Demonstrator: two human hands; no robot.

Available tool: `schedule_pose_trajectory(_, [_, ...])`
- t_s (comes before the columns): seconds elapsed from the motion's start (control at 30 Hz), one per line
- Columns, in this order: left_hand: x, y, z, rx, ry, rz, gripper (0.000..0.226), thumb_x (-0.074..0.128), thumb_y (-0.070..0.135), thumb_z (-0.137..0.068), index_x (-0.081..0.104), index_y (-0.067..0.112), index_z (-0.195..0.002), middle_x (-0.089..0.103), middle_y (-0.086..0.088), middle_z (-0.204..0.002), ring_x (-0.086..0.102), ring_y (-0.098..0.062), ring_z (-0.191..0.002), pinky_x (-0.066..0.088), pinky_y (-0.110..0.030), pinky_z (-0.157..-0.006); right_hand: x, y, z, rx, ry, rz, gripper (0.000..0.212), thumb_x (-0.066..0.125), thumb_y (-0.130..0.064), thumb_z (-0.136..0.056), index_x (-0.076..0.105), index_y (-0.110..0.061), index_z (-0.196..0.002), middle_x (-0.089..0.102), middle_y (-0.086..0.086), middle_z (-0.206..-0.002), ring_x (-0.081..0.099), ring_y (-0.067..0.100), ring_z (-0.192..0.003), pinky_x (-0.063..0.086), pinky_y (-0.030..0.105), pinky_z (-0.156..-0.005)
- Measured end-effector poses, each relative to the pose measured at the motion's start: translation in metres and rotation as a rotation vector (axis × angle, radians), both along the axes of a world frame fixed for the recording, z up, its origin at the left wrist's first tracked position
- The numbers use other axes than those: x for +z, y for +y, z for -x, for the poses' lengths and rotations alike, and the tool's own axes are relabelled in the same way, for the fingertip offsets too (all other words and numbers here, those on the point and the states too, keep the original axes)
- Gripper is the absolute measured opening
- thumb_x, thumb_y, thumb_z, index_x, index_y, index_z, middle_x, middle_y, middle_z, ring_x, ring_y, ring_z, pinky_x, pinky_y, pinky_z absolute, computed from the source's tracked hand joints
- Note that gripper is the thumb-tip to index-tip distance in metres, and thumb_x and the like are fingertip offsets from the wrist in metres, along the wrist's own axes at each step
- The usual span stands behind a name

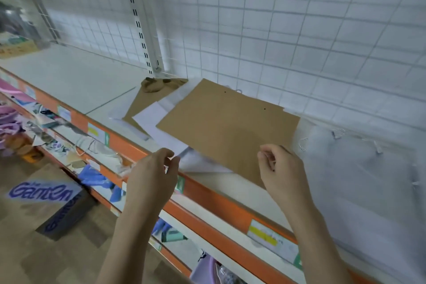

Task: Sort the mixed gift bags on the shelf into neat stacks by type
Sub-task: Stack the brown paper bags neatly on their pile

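Kraft bag (228,127): flat atop mixed pile on shelf (76,80), tilted — likely being lifted off for sorting.
Right hand (280,168): curled at bag's near edge, apparently pinching it.
Left hand (153,173): fingers curled, grasp unclear.
White bags (159,117): underneath — unsorted.

1. White wire grid panel (299,30) backs the unit; behind it, a white tiled wall.
2. White slotted upright (140,30) runs down the grid, left of centre.
3. Orange front rail (207,193) edges the top board and carries price labels; one has a yellow patch (265,234).
4. Lower tier, left: blue gloves (96,177), a white cord (92,145) and mixed small goods, blurred.
5. Floor, lower left: flat cardboard box (46,193) with blue lettering.
6. Far left: pink and purple items (9,120), blurred.
7. Bottom centre: lilac plastic container (205,270), partly out of frame.
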State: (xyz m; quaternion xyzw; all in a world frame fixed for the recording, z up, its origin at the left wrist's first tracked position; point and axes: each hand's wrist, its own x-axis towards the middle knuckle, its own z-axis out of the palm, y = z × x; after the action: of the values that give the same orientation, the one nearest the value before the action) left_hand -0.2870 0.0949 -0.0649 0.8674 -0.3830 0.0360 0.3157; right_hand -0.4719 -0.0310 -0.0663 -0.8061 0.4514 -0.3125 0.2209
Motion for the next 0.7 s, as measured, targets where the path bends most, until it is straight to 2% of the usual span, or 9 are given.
schedule_pose_trajectory(0.1, [-0.004,-0.018,-0.021,-0.035,0.021,0.002,0.024,0.052,0.03,-0.092,0.065,0.015,-0.106,0.069,-0.002,-0.096,0.061,-0.022,-0.087,0.044,-0.027,-0.068,-0.003,-0.009,-0.01,-0.127,0.081,-0.071,0.028,0.051,-0.025,-0.093,0.06,-0.011,-0.114,0.061,0.006,-0.11,0.056,0.018,-0.1,0.041,0.023,-0.081])
schedule_pose_trajectory(0.2, [-0.007,-0.038,-0.046,-0.124,0.024,0.003,0.021,0.053,0.028,-0.091,0.066,0.015,-0.099,0.069,-0.005,-0.09,0.06,-0.026,-0.083,0.041,-0.028,-0.066,-0.004,-0.014,-0.02,-0.327,0.251,-0.176,0.054,0.054,-0.044,-0.088,0.049,-0.007,-0.127,0.045,0.016,-0.128,0.042,0.03,-0.118,0.039,0.036,-0.093])
schedule_pose_trajectory(0.27, [-0.006,-0.051,-0.065,-0.202,0.015,0.021,0.02,0.054,0.026,-0.09,0.067,0.011,-0.096,0.068,-0.009,-0.083,0.06,-0.03,-0.08,0.045,-0.032,-0.066,-0.002,-0.014,-0.029,-0.429,0.309,-0.254,0.071,0.056,-0.053,-0.083,0.04,-0.003,-0.131,0.035,0.021,-0.135,0.035,0.036,-0.121,0.035,0.041,-0.098])
schedule_pose_trajectory(0.4, [0.001,-0.073,-0.103,-0.331,-0.004,0.074,0.018,0.06,0.021,-0.088,0.068,0.006,-0.092,0.067,-0.01,-0.076,0.062,-0.031,-0.076,0.051,-0.038,-0.069,0.004,-0.009,-0.05,-0.537,0.302,-0.355,0.086,0.059,-0.062,-0.075,0.032,-0.005,-0.133,0.035,0.022,-0.134,0.034,0.037,-0.123,0.036,0.044,-0.097])
schedule_pose_trajectory(0.53, [0.0,-0.09,-0.139,-0.431,-0.006,0.052,0.015,0.06,0.015,-0.087,0.067,0.002,-0.092,0.068,-0.012,-0.08,0.061,-0.031,-0.076,0.048,-0.035,-0.067,0.007,-0.004,-0.071,-0.602,0.267,-0.426,0.088,0.065,-0.063,-0.069,0.03,-0.013,-0.132,0.038,0.021,-0.13,0.035,0.036,-0.123,0.038,0.044,-0.093])
schedule_pose_trajectory(0.7, [-0.008,-0.102,-0.163,-0.554,0.004,0.048,0.016,0.055,0.008,-0.088,0.067,0.002,-0.097,0.068,-0.014,-0.086,0.061,-0.031,-0.08,0.05,-0.039,-0.071,0.004,0.007,-0.086,-0.722,0.254,-0.44,0.103,0.07,-0.064,-0.063,0.024,-0.012,-0.139,0.037,0.023,-0.133,0.034,0.038,-0.124,0.033,0.045,-0.101])
